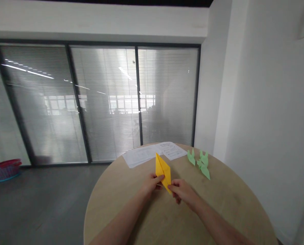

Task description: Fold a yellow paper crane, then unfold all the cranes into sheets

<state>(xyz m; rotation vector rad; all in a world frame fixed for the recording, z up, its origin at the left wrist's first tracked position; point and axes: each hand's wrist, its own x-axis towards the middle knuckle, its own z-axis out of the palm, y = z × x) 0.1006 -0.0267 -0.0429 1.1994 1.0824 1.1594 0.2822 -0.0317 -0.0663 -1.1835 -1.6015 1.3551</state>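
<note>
One piece of folded yellow paper (163, 170) is up in front of the person at the round table (108, 204), a slim diamond tilted on end, one point towards the far side and the other slanting down between the two hands. From where I stand it looks lifted off the wood, probably so that both faces can be reached and the crease down its middle seen.

The left hand (152, 183) is partly curled and grasping the paper: thumb across the near face, the other fingers tucked behind or below. That seems the steadying grip, since it takes the broader part of the fold. The right hand (181, 191) is nearly closed, thumb and forefinger pinching the paper close to its lower point — a finer hold, I'd say, suited to a narrow edge. How hard either one presses, I cannot tell.

Beyond, the printed sheets (139, 156) lie flat and overlapping at the far rim, and the green folded papers (204, 169) stand grouped towards the right — both apart from the hands, which I take to leave elbow room around the yellow piece.
</note>
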